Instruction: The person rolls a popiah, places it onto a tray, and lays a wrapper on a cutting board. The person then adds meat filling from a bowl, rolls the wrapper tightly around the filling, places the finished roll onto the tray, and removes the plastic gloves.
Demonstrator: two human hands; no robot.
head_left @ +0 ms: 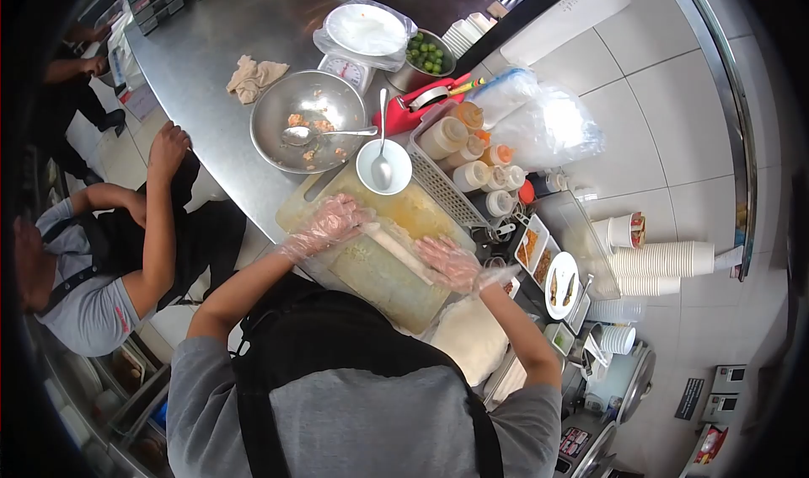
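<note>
A long, pale, thin-wrapped roll [398,252] lies across the yellowish cutting board [371,288]. My left hand [327,222], in a clear plastic glove, rests at the roll's upper-left end with its fingers stretched toward it. My right hand [448,263], gloved the same way, lies flat beside the roll's other end, fingers extended. Small pale crumbs are scattered on the board below my left hand. Just beyond, a white bowl [384,168] with a metal spoon [382,173] in it stands at the board's far edge. The contact under my palms is hidden.
Behind the board sits a steel mixing bowl [286,99] with orange-pink filling and a spoon. A scale [347,69], green limes [425,54] and a basket of sauce bottles [451,136] stand farther back. White sheets [472,341] lie near my right arm. Another person [101,284] stands left.
</note>
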